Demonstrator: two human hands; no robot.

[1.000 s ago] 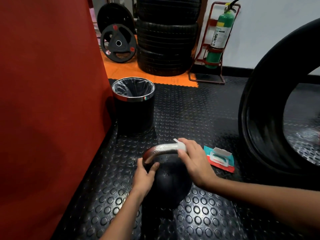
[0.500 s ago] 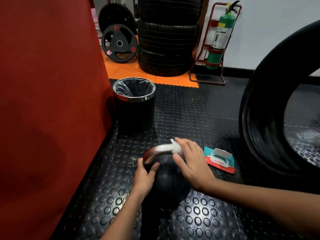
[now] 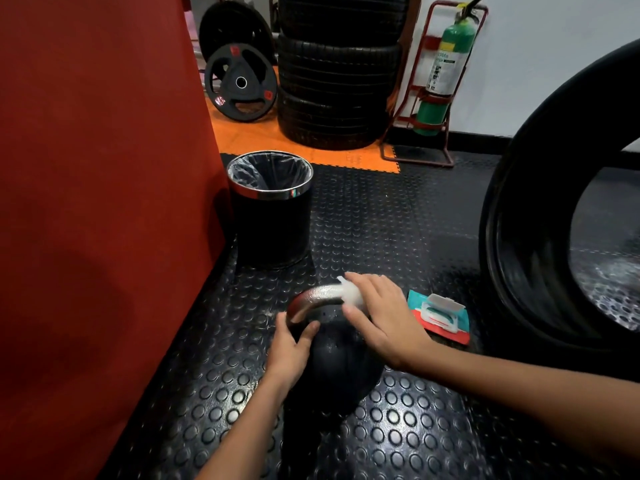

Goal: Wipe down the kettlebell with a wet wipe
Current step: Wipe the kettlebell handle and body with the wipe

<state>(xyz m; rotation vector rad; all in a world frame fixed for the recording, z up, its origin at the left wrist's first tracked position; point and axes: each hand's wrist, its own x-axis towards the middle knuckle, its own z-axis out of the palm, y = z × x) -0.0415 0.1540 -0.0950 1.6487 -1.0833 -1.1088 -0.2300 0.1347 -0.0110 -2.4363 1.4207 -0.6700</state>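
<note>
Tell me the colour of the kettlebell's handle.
Shiny silver metal handle on a black kettlebell, seen in the head view.

— Any writing you can actually read here?

— None. The green cylindrical fire extinguisher [image 3: 449, 60] carries a white and yellow label with dark print — too small and blurred to make out.

— And the teal-and-red soft wipe packet [image 3: 439, 317]?

— Colours only; no legible words. The black round weight plate [image 3: 241, 82] shows red patches, unreadable.
</note>
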